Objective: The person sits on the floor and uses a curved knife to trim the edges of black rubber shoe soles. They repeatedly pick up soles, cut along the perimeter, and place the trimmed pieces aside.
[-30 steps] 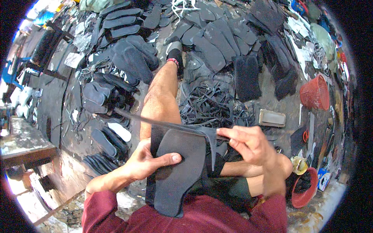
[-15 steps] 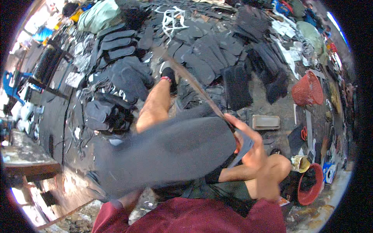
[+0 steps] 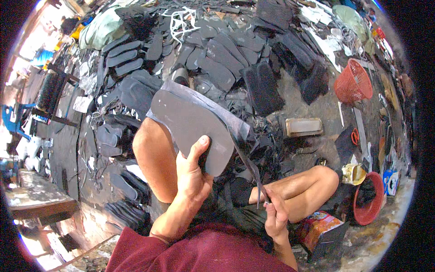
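Note:
My left hand (image 3: 195, 174) grips a flat, dark grey shoe sole piece (image 3: 188, 120), thumb on top and fingers behind it. A lighter grey sheet (image 3: 242, 127) lies against the sole's far side and sticks out past its edge. From the sole's right edge, a narrow dark strip (image 3: 248, 165) hangs down toward my right hand (image 3: 275, 213). My right fingers are closed around the strip's lower end; whether they also hold a tool is hidden. The sole is held over my lap, beside my raised left knee.
Stacks of dark soles (image 3: 127, 56) and black sheets (image 3: 263, 88) cover the floor ahead. To the right are a red basket (image 3: 353, 81), a pale rectangular block (image 3: 303, 127), orange-handled scissors (image 3: 355, 136) and a red tub (image 3: 368, 199). A low wooden bench (image 3: 41, 206) stands left.
The sole piece has swung from lying sideways and blurred to pointing up and away, and my left hand now shows on it. My right hand has dropped lower and nearer my lap.

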`<control>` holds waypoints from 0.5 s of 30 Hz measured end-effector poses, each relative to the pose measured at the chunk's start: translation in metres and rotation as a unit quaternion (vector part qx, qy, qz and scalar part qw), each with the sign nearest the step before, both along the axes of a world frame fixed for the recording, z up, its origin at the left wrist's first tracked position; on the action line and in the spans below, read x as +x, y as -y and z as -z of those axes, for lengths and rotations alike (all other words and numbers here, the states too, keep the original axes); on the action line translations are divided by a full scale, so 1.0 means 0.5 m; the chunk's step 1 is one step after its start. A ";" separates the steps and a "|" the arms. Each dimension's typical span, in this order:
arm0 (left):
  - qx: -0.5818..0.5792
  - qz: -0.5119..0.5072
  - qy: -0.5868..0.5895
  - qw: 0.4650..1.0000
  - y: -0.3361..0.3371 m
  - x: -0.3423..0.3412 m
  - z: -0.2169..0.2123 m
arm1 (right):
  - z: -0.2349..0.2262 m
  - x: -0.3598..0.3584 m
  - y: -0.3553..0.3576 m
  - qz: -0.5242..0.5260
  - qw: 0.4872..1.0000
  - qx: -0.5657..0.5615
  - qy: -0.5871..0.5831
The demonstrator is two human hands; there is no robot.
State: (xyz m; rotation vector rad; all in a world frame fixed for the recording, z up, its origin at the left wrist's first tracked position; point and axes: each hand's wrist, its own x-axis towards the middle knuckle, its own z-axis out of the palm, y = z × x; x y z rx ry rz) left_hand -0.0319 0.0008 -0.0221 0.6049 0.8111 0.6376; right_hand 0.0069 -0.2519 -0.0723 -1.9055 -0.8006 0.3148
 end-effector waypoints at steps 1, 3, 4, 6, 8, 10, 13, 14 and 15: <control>0.008 -0.003 -0.020 1.000 0.002 -0.006 0.007 | 0.001 -0.004 0.012 0.002 1.000 -0.011 0.008; 0.017 0.005 -0.038 0.999 0.015 -0.011 0.026 | -0.010 -0.002 0.028 -0.012 0.999 -0.037 0.006; 0.026 0.010 -0.037 0.999 0.021 -0.014 0.035 | -0.013 0.007 0.022 -0.022 0.999 -0.035 0.014; 0.046 0.023 -0.055 0.997 0.027 -0.033 0.053 | -0.022 0.022 -0.006 -0.033 0.999 -0.017 0.014; 0.024 0.045 -0.054 0.997 0.027 -0.060 0.066 | -0.025 0.041 -0.051 -0.052 0.996 -0.074 0.010; 0.017 0.076 -0.050 0.996 0.020 -0.084 0.085 | -0.026 0.066 -0.091 -0.073 0.992 -0.102 0.007; 0.026 0.146 -0.066 0.987 0.008 -0.112 0.088 | -0.021 0.095 -0.155 -0.109 0.990 -0.084 0.001; 0.034 0.151 -0.081 0.985 0.008 -0.127 0.092 | -0.012 0.101 -0.180 -0.120 0.991 -0.064 0.001; 0.030 0.171 -0.065 0.983 0.004 -0.134 0.095 | -0.002 0.106 -0.202 -0.126 0.991 -0.049 0.005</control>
